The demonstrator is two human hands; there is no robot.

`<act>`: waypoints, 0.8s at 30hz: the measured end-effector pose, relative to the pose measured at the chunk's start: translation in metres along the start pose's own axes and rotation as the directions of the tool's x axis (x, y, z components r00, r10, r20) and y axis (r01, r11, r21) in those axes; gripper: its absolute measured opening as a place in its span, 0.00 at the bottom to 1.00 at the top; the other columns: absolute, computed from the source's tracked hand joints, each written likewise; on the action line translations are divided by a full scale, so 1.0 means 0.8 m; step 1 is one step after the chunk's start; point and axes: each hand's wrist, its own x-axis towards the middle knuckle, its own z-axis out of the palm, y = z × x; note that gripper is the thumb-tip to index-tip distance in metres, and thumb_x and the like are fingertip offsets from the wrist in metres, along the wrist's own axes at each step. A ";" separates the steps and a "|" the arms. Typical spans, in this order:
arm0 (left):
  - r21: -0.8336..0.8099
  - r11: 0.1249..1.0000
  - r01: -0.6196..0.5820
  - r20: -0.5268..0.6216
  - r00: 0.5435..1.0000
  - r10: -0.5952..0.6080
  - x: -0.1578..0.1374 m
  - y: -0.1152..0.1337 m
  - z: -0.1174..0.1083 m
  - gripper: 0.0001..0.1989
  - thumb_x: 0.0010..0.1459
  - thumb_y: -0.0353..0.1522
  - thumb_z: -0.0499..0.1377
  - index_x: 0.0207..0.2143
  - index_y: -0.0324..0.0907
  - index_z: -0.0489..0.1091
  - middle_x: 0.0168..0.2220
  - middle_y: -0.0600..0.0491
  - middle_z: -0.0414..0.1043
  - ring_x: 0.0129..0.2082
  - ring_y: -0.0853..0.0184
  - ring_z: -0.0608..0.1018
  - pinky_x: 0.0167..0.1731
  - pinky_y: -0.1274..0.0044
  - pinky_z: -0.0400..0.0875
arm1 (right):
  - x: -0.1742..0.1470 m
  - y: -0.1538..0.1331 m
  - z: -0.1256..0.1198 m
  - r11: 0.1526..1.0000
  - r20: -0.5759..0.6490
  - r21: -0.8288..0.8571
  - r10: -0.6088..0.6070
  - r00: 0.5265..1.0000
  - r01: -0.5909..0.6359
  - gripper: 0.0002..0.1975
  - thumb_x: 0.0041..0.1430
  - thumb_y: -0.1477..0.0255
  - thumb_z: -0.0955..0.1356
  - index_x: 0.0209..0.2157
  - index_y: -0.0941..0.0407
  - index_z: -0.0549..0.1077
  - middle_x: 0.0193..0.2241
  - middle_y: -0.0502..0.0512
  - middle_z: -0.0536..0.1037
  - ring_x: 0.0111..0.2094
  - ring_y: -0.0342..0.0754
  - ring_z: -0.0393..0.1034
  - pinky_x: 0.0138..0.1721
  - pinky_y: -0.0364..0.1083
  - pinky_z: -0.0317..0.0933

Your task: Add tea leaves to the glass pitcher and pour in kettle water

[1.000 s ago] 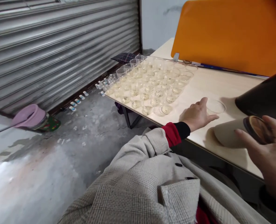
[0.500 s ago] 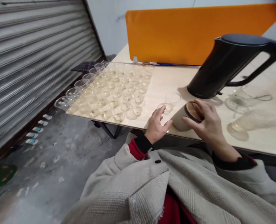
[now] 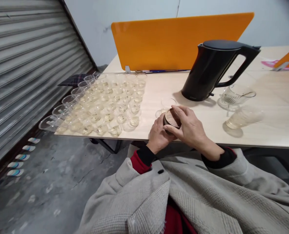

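Observation:
A round canister with a wooden lid (image 3: 172,117) is between my two hands at the table's front edge. My left hand (image 3: 157,133) wraps around its side and covers most of the body. Over the top, my right hand (image 3: 190,126) grips the lid's rim with thumb and fingers. The lid appears seated on the canister. Just behind my hands stands a clear plastic cup (image 3: 169,103), partly hidden by them.
Rows of clear cups with pale liquid (image 3: 110,107) fill the table's left side. A black electric kettle (image 3: 205,74) stands behind the hands. To the right are a glass cup with a strainer (image 3: 234,96) and stacked clear cups (image 3: 244,117). An orange partition (image 3: 178,44) stands behind.
My left hand has closed around the canister, having been open beside it. The canister has moved left, close against my left hand, with my right hand still on its top. The view has shifted.

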 end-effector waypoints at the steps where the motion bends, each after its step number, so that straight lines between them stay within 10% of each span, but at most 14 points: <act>1: 0.010 1.000 0.001 -0.003 1.000 -0.001 0.001 0.000 0.001 0.49 0.49 0.38 0.76 0.69 0.45 0.58 0.68 0.40 0.69 0.67 0.46 0.75 0.65 0.54 0.73 | 0.001 -0.001 0.000 1.000 -0.004 -0.002 0.005 1.000 -0.005 0.41 0.63 0.47 0.71 0.68 0.57 0.70 0.61 0.71 0.73 0.60 0.70 0.70 0.57 0.67 0.72; 13: -0.029 0.999 0.041 -0.025 0.999 -0.042 -0.002 0.008 -0.006 0.49 0.43 0.41 0.81 0.64 0.48 0.63 0.61 0.43 0.75 0.61 0.46 0.79 0.62 0.52 0.74 | 0.026 0.017 -0.031 0.885 -0.133 0.440 0.232 0.964 -0.153 0.30 0.73 0.45 0.60 0.60 0.51 0.75 0.55 0.60 0.81 0.56 0.59 0.77 0.57 0.60 0.72; 18: -0.016 0.999 0.038 -0.031 0.999 -0.039 -0.003 0.004 -0.004 0.50 0.43 0.40 0.81 0.65 0.47 0.62 0.63 0.42 0.74 0.63 0.46 0.78 0.64 0.53 0.73 | 0.021 0.085 -0.030 0.963 -0.280 0.161 0.255 0.925 -0.216 0.32 0.69 0.45 0.63 0.63 0.51 0.72 0.55 0.64 0.78 0.58 0.63 0.72 0.60 0.65 0.67; 24: 0.003 0.999 0.034 -0.034 0.999 -0.033 -0.003 -0.001 -0.005 0.53 0.42 0.41 0.82 0.66 0.46 0.61 0.64 0.40 0.74 0.65 0.46 0.77 0.65 0.54 0.72 | -0.005 0.149 -0.001 0.957 -0.066 -0.064 0.279 0.958 -0.283 0.36 0.60 0.43 0.70 0.58 0.56 0.76 0.51 0.70 0.78 0.54 0.68 0.71 0.56 0.70 0.67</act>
